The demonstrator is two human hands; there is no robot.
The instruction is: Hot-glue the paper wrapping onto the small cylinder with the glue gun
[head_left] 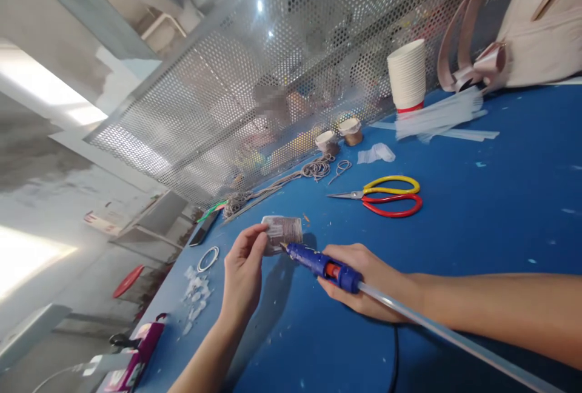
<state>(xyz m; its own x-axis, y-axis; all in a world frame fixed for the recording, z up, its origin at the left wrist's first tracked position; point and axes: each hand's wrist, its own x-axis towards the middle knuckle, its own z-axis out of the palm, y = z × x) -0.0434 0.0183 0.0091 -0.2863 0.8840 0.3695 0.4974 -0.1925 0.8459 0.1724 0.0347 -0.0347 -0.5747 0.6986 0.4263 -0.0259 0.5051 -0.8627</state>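
Note:
My left hand (pixel 244 265) pinches the left edge of a small paper cup (pixel 291 230) lying on its side, its wall partly wrapped in thin grey-brown cord. In my right hand (pixel 364 278) is a blue hot glue gun (pixel 313 261), with a long clear glue stick (pixel 422 320) running out of its back. The gun's metal nozzle (pixel 284 247) points at the lower part of the cup, touching it or very close. Whether glue is coming out cannot be seen. Scissors (pixel 364 196) with one yellow and one red handle lie beyond my right hand.
Loose grey cord (pixel 316 167) runs along the perforated metal screen (pixel 218 102). Two small cups (pixel 350 131) and a stack of paper cups (pixel 408 74) stand at the back beside glue sticks (pixel 441 117). Glue scraps (pixel 196 296) and a purple power strip (pixel 144 350) are at left.

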